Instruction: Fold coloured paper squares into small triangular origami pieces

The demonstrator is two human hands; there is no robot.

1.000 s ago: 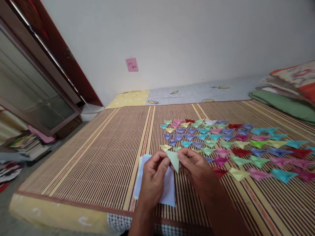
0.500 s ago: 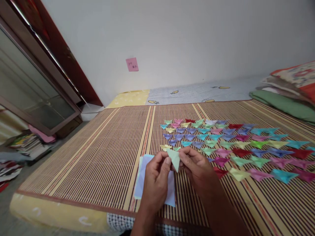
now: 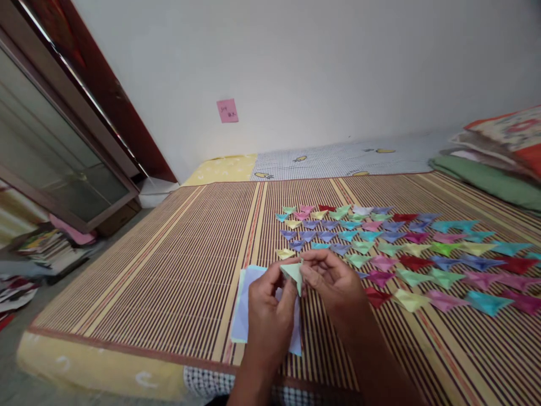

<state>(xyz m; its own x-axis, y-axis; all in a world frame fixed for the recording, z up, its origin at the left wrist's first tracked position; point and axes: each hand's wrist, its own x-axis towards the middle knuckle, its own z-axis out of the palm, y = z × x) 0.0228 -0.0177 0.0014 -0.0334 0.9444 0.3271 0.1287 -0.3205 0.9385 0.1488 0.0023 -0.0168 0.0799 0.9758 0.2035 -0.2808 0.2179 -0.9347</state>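
A pale green piece of folded paper (image 3: pixel 292 273), triangular with its point downward, is held up between both hands. My left hand (image 3: pixel 273 307) pinches its left side between thumb and fingers. On the right edge, the thumb and fingertips of my right hand (image 3: pixel 332 282) are closed. Below my left hand lies a stack of square paper sheets (image 3: pixel 245 307), lavender on top with green edges showing, partly hidden by the hand. Several rows of folded paper pieces (image 3: pixel 409 301) in many colours spread out beyond and to the right of my right hand.
The striped bamboo mat (image 3: pixel 169 270) covers the bed. A green folded cloth (image 3: pixel 486 180) and pillows (image 3: pixel 511 135) are piled at the far right. A pink note (image 3: pixel 227 110) sticks to the wall. Left of the bed stand a glass-panelled door (image 3: pixel 63 135) and a stack of books (image 3: pixel 44 248).
The green folded paper has tilted and shifted slightly left. My right hand has moved left along with it, and its fingertips now press nearer the downward point.
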